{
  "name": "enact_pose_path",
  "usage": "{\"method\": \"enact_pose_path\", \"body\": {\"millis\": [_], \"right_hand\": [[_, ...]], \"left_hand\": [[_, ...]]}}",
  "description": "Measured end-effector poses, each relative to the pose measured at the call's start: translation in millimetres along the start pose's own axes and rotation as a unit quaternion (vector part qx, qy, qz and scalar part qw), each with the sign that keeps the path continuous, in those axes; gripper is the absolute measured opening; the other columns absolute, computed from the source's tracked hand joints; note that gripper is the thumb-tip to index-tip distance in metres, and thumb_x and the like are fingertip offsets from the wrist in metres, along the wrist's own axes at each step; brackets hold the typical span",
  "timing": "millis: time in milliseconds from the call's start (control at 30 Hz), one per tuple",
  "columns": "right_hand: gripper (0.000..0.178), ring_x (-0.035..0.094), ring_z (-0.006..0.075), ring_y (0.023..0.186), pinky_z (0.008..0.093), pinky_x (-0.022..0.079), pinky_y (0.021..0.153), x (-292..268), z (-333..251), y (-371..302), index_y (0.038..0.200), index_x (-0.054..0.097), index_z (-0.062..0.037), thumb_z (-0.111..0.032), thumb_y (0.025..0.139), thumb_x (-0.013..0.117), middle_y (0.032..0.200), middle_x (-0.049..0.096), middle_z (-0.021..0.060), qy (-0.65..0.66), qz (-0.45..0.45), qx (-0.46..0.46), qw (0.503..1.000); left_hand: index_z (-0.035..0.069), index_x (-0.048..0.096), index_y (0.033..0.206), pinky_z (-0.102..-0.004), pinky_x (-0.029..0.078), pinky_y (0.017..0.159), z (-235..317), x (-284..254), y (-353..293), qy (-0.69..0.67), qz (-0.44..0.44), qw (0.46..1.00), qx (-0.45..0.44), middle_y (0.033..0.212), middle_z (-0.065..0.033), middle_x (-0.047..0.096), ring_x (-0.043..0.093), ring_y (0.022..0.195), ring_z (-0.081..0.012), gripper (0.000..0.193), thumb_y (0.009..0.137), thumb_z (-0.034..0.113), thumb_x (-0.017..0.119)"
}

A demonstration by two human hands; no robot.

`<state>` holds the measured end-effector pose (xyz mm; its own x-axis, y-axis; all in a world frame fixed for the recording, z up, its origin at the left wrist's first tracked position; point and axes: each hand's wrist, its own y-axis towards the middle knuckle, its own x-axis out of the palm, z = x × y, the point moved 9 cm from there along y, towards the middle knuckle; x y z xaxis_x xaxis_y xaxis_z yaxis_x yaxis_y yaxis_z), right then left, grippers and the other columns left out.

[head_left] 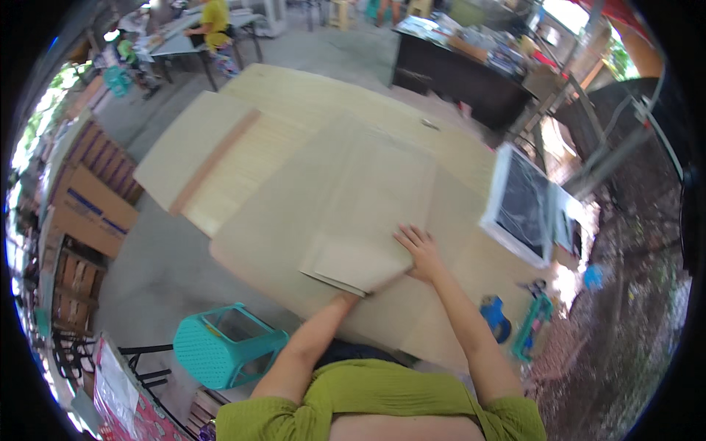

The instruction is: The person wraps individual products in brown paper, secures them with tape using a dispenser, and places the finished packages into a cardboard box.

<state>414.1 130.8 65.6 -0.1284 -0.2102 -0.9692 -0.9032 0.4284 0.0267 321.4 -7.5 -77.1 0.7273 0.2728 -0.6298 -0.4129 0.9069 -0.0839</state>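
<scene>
A folded tan cardboard piece [375, 213] lies on larger flat tan sheets on the table in front of me. Its near end shows a dark gap between the layers. My right hand [419, 253] rests on its right near edge, fingers spread over the surface and holding nothing. Under the near corner reaches my left hand [351, 297], its fingers hidden by the cardboard, so its grip cannot be made out. Another tan sheet [193, 140] with a brown strip along one edge lies at the far left.
Along the table's right side are a white-framed dark panel [519, 209], a blue tape roll [496, 319], a teal tool [531, 328] and scissors [537, 286]. A teal stool [202, 353] stands near left. Cartons [94, 209] stack further left. People [215, 29] work far off.
</scene>
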Motion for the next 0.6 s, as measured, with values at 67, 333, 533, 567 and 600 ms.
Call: {"method": "enact_pose_path", "body": {"millis": [67,333,533,567,600], "right_hand": [[0.107,0.03,0.0299,0.143,0.0593,0.029,0.111,0,-2,0,0.146,0.041,-0.026,-0.023,0.051,0.09,0.156,0.032,0.0023,0.011,0.012,0.024,1.0],[0.094,0.032,0.034,0.142,0.055,0.026,0.113,9,2,-6,0.14,0.049,-0.0221,-0.024,0.053,0.086,0.152,0.038,0.0064,0.041,0.107,0.036,0.993],[0.097,0.026,0.0376,0.144,0.0597,0.022,0.112,21,21,-10,0.147,0.038,-0.0165,-0.04,0.064,0.081,0.155,0.03,0.0163,0.067,0.173,0.151,0.971],[0.097,0.023,0.0381,0.145,0.0606,0.021,0.112,29,25,-22,0.149,0.035,-0.0163,-0.043,0.067,0.079,0.156,0.027,0.0183,0.094,0.236,0.194,0.947],[0.097,0.021,0.0385,0.146,0.0616,0.019,0.113,39,26,-26,0.152,0.031,-0.016,-0.046,0.07,0.076,0.157,0.024,0.0203,0.13,0.295,0.239,0.916]], "left_hand": [[0.007,0.061,0.126,-0.0444,0.043,0.097,3,-14,-6,0.0,-0.004,0.999,0.042,0.116,-0.0177,0.065,0.06,0.11,-0.0349,0.045,0.092,0.036,0.06],[0.005,0.069,0.105,-0.0397,0.051,0.077,166,-139,22,-0.013,-0.371,0.909,0.189,0.092,-0.0186,0.07,0.066,0.082,-0.0304,0.031,0.093,0.032,0.061],[0.021,0.026,0.154,-0.067,0.009,0.114,144,-55,119,0.222,-0.254,0.814,0.474,0.163,-0.0139,0.01,0.013,0.149,-0.0379,0.086,0.085,0.06,0.058],[0.02,0.026,0.155,-0.0662,0.008,0.114,148,-54,126,0.219,-0.241,0.815,0.479,0.163,-0.0139,0.011,0.012,0.149,-0.0377,0.088,0.084,0.063,0.057],[0.02,0.025,0.155,-0.0653,0.007,0.115,142,-55,129,0.218,-0.237,0.817,0.479,0.163,-0.014,0.012,0.011,0.149,-0.0374,0.089,0.084,0.065,0.056]]}}
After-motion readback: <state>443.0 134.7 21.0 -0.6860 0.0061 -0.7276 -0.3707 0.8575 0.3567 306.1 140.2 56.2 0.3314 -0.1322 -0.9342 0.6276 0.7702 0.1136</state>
